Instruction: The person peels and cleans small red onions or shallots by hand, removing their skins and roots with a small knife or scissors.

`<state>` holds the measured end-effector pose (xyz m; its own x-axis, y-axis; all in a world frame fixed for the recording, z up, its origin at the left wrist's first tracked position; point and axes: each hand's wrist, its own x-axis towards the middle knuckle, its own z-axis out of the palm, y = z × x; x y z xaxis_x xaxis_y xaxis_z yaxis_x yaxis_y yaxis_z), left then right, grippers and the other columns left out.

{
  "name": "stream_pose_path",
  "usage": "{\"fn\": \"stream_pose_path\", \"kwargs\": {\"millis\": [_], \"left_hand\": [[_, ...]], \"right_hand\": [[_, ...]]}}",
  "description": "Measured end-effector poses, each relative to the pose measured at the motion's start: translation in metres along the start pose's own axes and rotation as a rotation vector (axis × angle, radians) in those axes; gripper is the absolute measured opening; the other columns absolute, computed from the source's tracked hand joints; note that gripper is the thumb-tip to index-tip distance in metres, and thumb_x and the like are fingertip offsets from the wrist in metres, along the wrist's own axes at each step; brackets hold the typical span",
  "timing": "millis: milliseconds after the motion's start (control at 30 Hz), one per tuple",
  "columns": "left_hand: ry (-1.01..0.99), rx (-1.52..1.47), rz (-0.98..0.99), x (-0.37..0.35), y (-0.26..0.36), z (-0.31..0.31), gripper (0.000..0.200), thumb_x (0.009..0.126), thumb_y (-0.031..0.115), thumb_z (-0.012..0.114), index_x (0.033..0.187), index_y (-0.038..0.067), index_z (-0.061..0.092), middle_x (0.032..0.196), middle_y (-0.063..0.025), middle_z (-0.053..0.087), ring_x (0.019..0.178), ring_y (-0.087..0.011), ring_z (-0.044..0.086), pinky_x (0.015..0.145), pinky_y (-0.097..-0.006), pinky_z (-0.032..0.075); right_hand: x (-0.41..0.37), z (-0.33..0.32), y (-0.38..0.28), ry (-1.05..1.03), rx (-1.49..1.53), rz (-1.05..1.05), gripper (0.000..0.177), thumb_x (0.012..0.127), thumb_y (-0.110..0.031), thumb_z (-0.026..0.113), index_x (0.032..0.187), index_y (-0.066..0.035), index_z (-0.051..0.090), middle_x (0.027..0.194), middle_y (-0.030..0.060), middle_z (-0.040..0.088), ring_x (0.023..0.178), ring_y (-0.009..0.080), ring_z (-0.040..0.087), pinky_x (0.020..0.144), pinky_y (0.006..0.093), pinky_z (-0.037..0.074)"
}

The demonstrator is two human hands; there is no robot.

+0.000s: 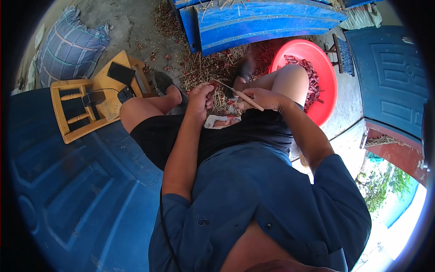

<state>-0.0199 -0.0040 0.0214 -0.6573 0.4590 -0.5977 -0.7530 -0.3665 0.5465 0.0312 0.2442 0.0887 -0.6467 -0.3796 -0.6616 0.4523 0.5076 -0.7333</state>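
My left hand (201, 100) is closed, its thumb and fingers pinching a small dark red piece (214, 84) whose kind I cannot make out. My right hand (264, 99) grips a tool with a light wooden handle (249, 100); its thin metal shaft or blade points left, with the tip close to the red piece. Across my lap, below the hands, lies a crumpled white and red wrapper or cloth (222, 121). Beside my right knee stands a pink-red plastic basin (329, 86) holding many dark red pieces (313, 88).
Dry stalks and red scraps (199, 68) litter the floor between my feet. A blue metal panel (272, 27) stands ahead. To the left are a wooden chair (106, 102) with a dark device on it and a stuffed plaid sack (72, 45). A blue door (392, 68) is at right.
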Motion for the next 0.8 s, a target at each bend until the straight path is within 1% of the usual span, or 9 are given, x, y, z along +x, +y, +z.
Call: {"fn": "stream_pose_path", "kwargs": {"millis": [100,167,233,333,367,533,667,767,800], "left_hand": [[0.0,0.014,0.002,0.001,0.0,-0.001,0.006,0.091,0.014,0.059,0.094,0.009,0.059,0.064,0.0061,0.044,0.047,-0.0041,0.039,0.041,-0.021,0.029],[0.017,0.009,-0.016,0.004,-0.003,-0.003,0.008,0.09,0.014,0.059,0.097,0.008,0.059,0.064,0.0061,0.044,0.047,-0.0042,0.039,0.041,-0.021,0.029],[0.023,0.01,-0.026,0.005,-0.003,-0.003,0.009,0.09,0.013,0.06,0.098,0.008,0.059,0.064,0.0058,0.045,0.047,-0.0043,0.039,0.041,-0.021,0.029],[0.038,-0.014,-0.03,0.007,-0.005,-0.004,0.011,0.089,0.013,0.062,0.098,0.008,0.061,0.065,0.0044,0.047,0.047,-0.0049,0.041,0.04,-0.0211,0.029],[0.048,-0.038,-0.025,0.008,-0.006,-0.004,0.011,0.088,0.012,0.064,0.098,0.008,0.062,0.065,0.0032,0.049,0.046,-0.0053,0.042,0.039,-0.0212,0.028],[0.026,-0.044,-0.033,0.011,-0.006,-0.004,0.01,0.088,0.012,0.064,0.097,0.007,0.062,0.065,0.0029,0.049,0.045,-0.0056,0.042,0.038,-0.0212,0.029],[0.016,-0.044,-0.046,0.011,-0.005,-0.002,0.01,0.089,0.011,0.062,0.097,0.006,0.063,0.066,0.0029,0.049,0.045,-0.0056,0.042,0.039,-0.0209,0.029],[-0.002,-0.045,-0.063,0.012,-0.004,-0.004,0.012,0.089,0.011,0.061,0.099,0.005,0.063,0.066,0.0031,0.049,0.045,-0.0056,0.041,0.039,-0.0206,0.028],[-0.005,-0.045,-0.063,0.012,-0.005,-0.004,0.012,0.089,0.011,0.061,0.099,0.005,0.063,0.066,0.0031,0.049,0.045,-0.0056,0.041,0.039,-0.0206,0.028]], "right_hand": [[0.006,-0.003,0.003,0.014,-0.064,-0.001,0.065,0.085,-0.059,0.069,0.115,-0.001,0.066,0.093,0.0087,0.068,0.087,0.015,0.061,0.08,0.0313,0.047],[0.007,-0.004,0.006,0.024,-0.077,-0.003,0.063,0.085,-0.058,0.069,0.112,-0.002,0.068,0.09,0.0081,0.068,0.085,0.0144,0.061,0.079,0.0312,0.047],[0.006,-0.005,0.002,0.02,-0.063,0.052,0.059,0.085,-0.057,0.07,0.107,-0.002,0.07,0.086,0.0071,0.067,0.082,0.0133,0.06,0.076,0.0307,0.047],[0.007,-0.003,0.008,0.058,-0.03,0.031,0.056,0.085,-0.056,0.071,0.105,-0.003,0.072,0.083,0.0055,0.066,0.078,0.0121,0.058,0.074,0.0306,0.046],[0.007,-0.003,0.01,0.057,-0.028,0.032,0.056,0.085,-0.056,0.071,0.105,-0.003,0.072,0.083,0.0055,0.066,0.078,0.0121,0.058,0.074,0.0306,0.046],[0.004,0.0,0.008,0.158,-0.042,0.058,0.054,0.085,-0.054,0.072,0.105,-0.004,0.073,0.078,0.0043,0.066,0.075,0.0102,0.057,0.07,0.0304,0.046],[0.002,-0.002,0.006,0.137,-0.026,0.099,0.053,0.086,-0.053,0.072,0.105,-0.004,0.073,0.077,0.0041,0.065,0.072,0.01,0.056,0.069,0.0297,0.045],[0.003,-0.003,0.015,0.116,-0.097,0.154,0.051,0.086,-0.052,0.072,0.102,-0.003,0.073,0.074,0.0033,0.064,0.071,0.0101,0.056,0.067,0.0301,0.045],[0.003,-0.001,0.019,0.125,-0.1,0.136,0.053,0.086,-0.053,0.072,0.106,-0.004,0.072,0.075,0.0037,0.064,0.071,0.0102,0.055,0.066,0.0297,0.044]]}}
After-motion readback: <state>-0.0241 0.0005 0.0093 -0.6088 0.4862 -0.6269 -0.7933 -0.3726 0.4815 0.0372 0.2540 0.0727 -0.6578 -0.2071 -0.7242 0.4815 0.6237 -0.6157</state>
